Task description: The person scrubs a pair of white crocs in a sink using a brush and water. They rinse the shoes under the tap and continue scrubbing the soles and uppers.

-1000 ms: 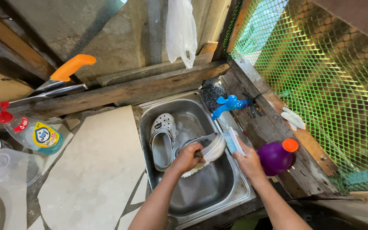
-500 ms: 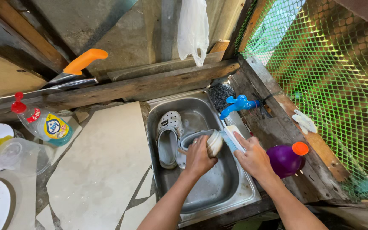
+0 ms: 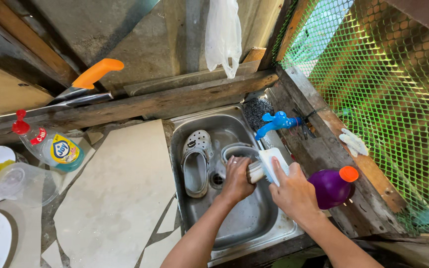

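Looking down from the head camera, a steel sink (image 3: pixel 194 218) is sitting in a rough counter patched with pale cracked tile slabs (image 3: pixel 120 198), backed by a weathered timber beam (image 3: pixel 140 106) and a bare concrete wall. Green plastic mesh (image 3: pixel 383 79) is closing off the right side, and a clear plastic bag (image 3: pixel 223 34) is hanging against the wall. A blue tap (image 3: pixel 274 124) is jutting over the basin beside a dark scouring pad (image 3: pixel 255 111). An orange-handled knife (image 3: pixel 88 82) is lying along the beam, and a dish soap bottle (image 3: pixel 50 146) with a red cap is lying on its side near a clear plastic container (image 3: pixel 18 183).

White plates are being cut off by the left edge. One grey clog (image 3: pixel 196 161) is lying sole-down in the basin; a second shoe behind the left hand is mostly covered, so only its curved rim is showing.

The left hand (image 3: pixel 237 178) is closing around that second clog (image 3: pixel 234 149), its fingers curled over the edge. The right hand (image 3: pixel 294 191) is gripping a white scrub brush (image 3: pixel 266 168), thumb pressing along its top, and the brush end is meeting the left fingertips directly above the drain. A purple bottle (image 3: pixel 331 187) with an orange cap is standing just beside the right wrist on the sink's ledge.
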